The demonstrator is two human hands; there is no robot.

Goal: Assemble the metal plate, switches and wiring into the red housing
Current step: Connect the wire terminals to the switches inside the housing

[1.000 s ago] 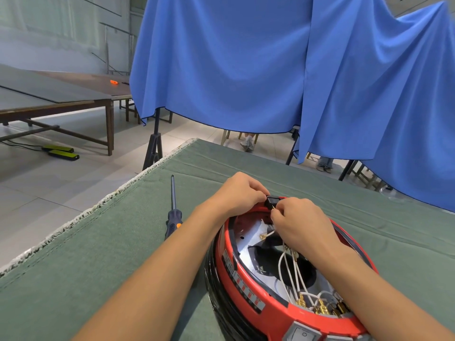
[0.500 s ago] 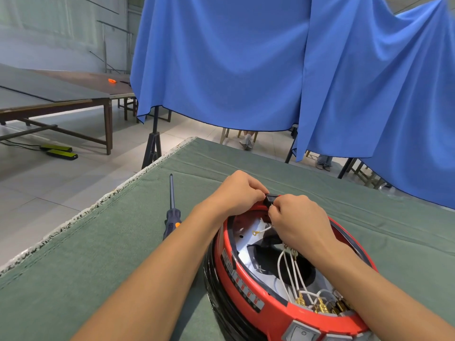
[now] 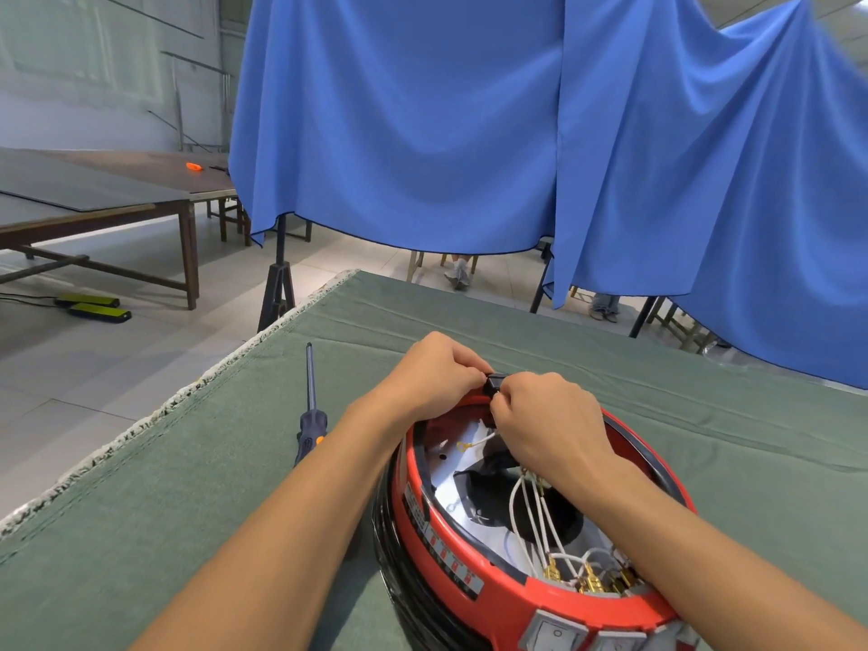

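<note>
The red housing (image 3: 516,589) sits on the green-covered table (image 3: 188,533), at its near edge, with a black body under it. Inside the housing lies the metal plate (image 3: 446,481), and white wires (image 3: 535,519) with brass ends run toward the housing's near rim, where 2 grey switches (image 3: 554,634) sit in its front face. At the far rim of the housing both hands meet on a small black part (image 3: 494,383): the left hand (image 3: 434,375) pinches it from the left with curled fingers, and the right hand (image 3: 547,422) grips it from the right, knuckles up. Left of the housing a screwdriver (image 3: 310,406) lies on the table, its tip pointing away. Beyond the housing hangs a blue cloth (image 3: 469,133).
</note>
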